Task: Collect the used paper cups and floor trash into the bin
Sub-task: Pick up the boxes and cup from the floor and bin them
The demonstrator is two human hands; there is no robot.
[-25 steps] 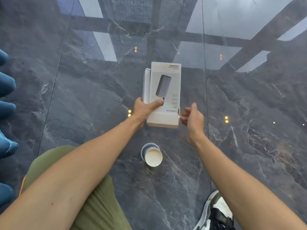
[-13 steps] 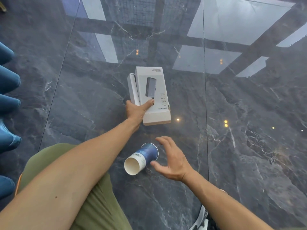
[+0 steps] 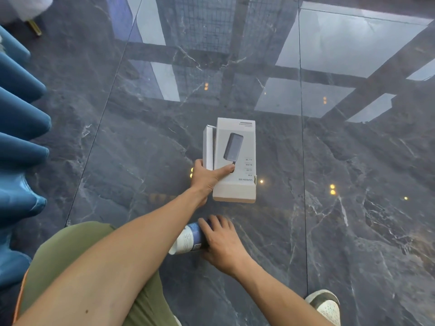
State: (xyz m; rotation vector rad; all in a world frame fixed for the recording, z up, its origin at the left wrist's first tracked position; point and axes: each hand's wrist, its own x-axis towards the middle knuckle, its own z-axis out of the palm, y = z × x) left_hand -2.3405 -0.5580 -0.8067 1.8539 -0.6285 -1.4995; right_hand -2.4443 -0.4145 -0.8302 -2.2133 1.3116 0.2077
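My right hand [image 3: 222,241] had just closed around the cup [image 3: 188,240] at 6 o'clock; my left hand [image 3: 207,177] still gripped the box [image 3: 235,161], both bin-bound.

There are two boxes, a big white box [image 3: 237,161] and a thin white box [image 3: 208,147] beside it. There is one paper cup [image 3: 188,240]. There are two hands and one shoe [image 3: 326,304].

White box [image 3: 235,161], blue-and-white paper cup [image 3: 189,238], dark grey white-veined marble floor [image 3: 353,220], olive trousers [image 3: 70,255]
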